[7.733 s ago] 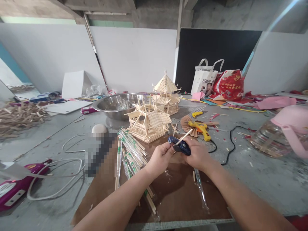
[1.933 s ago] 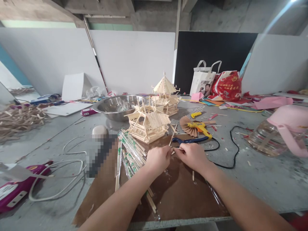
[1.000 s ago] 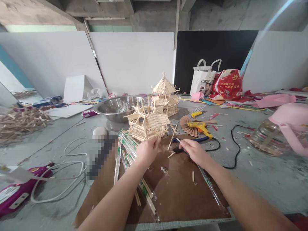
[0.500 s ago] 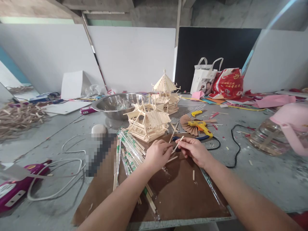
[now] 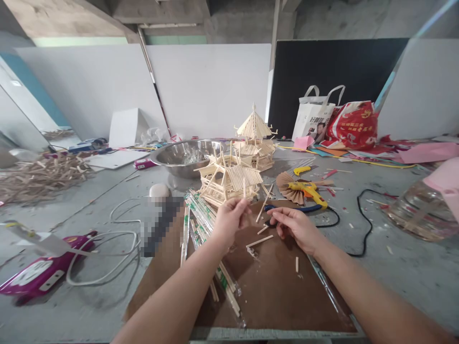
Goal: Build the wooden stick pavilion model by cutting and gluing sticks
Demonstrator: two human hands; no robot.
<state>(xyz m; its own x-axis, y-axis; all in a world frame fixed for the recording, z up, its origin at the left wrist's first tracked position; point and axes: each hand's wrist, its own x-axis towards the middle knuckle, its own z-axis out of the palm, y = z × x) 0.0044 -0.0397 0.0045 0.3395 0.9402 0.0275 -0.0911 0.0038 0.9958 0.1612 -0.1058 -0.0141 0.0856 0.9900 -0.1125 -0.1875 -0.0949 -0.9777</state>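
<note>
My left hand (image 5: 233,217) pinches a short wooden stick (image 5: 244,187) upright between thumb and forefinger. The stick is in front of the near stick-built pavilion (image 5: 229,179); whether they touch, I cannot tell. My right hand (image 5: 287,224) is over the brown board (image 5: 272,296), fingers loosely bent and apart, no stick visible in it. Close to its fingertips is a blue-handled tool (image 5: 310,208), partly hidden. Between the hands lie a longer stick (image 5: 264,203) and a cut piece (image 5: 260,240). Left of my left hand are plastic-wrapped chopsticks (image 5: 201,210).
Behind the near pavilion stands a taller stick pavilion (image 5: 255,131), with a steel basin (image 5: 168,160) to its left. A yellow glue gun (image 5: 310,191) rests at right near a clear jug (image 5: 416,205). A purple power strip (image 5: 39,272) with white cable is at left.
My left hand has lifted and now holds the short stick upright by the near pavilion. My right hand, earlier at that stick, has let go. The view has shifted slightly left.
</note>
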